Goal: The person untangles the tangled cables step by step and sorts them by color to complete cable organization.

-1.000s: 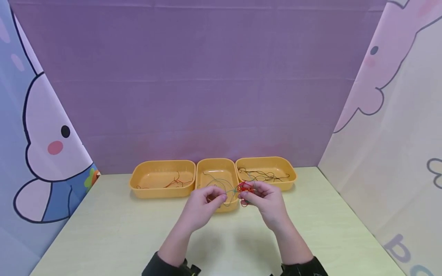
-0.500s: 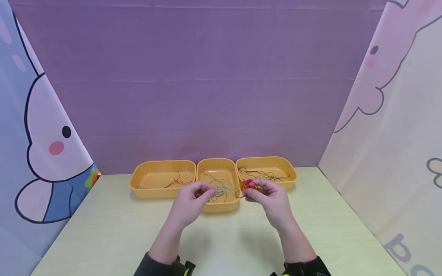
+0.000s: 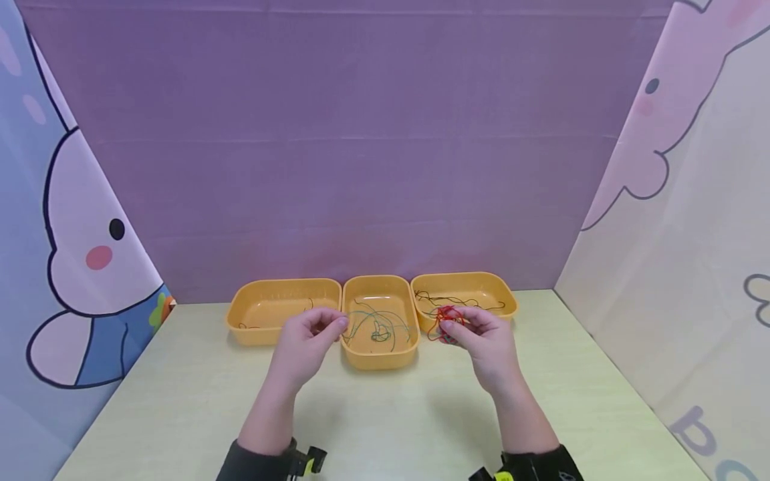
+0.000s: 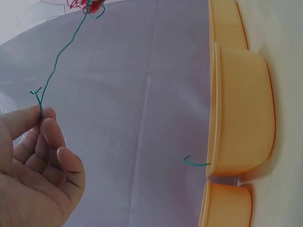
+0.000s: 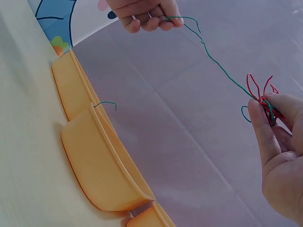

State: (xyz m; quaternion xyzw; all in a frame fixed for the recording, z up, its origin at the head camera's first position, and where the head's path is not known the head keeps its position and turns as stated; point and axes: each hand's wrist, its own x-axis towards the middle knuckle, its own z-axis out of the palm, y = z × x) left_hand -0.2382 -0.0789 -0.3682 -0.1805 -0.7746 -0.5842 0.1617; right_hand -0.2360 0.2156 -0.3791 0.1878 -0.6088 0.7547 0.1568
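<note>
My left hand [image 3: 303, 344] pinches one end of a thin green wire [image 4: 57, 56] between thumb and forefinger, with a short bent tip sticking up past the fingers. From there the wire runs across to my right hand [image 3: 484, 341]. That hand pinches a tangled bunch of red wires [image 5: 258, 87], into which the green wire leads; a small green loop pokes out beside it. Both hands are raised in front of the middle yellow tray [image 3: 380, 361], the left near its left edge and the right in front of the right-hand tray.
Several green wires [image 3: 381, 329] lie in the middle tray, one end jutting over its rim. The left yellow tray [image 3: 259, 300] has a few red wires, partly behind my left hand. Dark wires [image 3: 457, 304] lie in the right yellow tray [image 3: 502, 294]. A purple backdrop [image 3: 361, 133] rises behind.
My hands have moved apart, the left going left and the right slightly right. The green wire between them is drawn out longer from the red tangle.
</note>
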